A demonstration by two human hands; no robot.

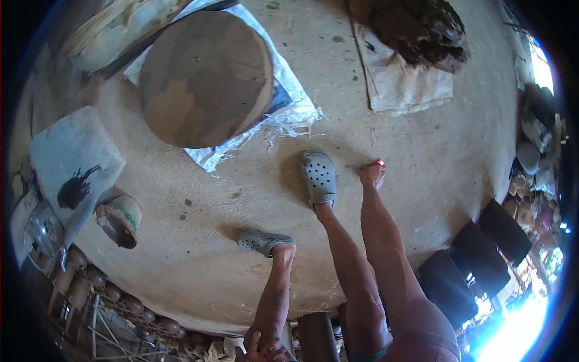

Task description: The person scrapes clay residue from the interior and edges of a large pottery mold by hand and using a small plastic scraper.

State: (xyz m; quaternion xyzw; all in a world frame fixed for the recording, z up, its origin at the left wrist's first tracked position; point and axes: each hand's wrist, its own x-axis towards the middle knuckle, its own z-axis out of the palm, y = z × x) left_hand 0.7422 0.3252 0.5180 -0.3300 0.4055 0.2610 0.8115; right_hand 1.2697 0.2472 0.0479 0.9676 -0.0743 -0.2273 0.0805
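Note:
My right hand (373,175) is held out over the floor, just right of my clog-covered right foot. Its fingers are closed around a small red thing (379,163), too small to name. Down at the lower edge, my left hand (263,350) is by my left shin, fingers apart and slightly curled, with nothing visible in them. The frame's edge cuts off part of that hand. Ahead of the right hand, a dark, wet lump of what looks like clay (419,30) rests on a pale cloth sack (401,90).
A large round, clay-stained disc (205,78) lies on a white woven sack (295,102) at upper left. Leftward are a grey slab (75,145) with a dark wet mark, a small worn pot (120,218) and a metal vessel (45,228). Dark cylinders (479,256) line the right.

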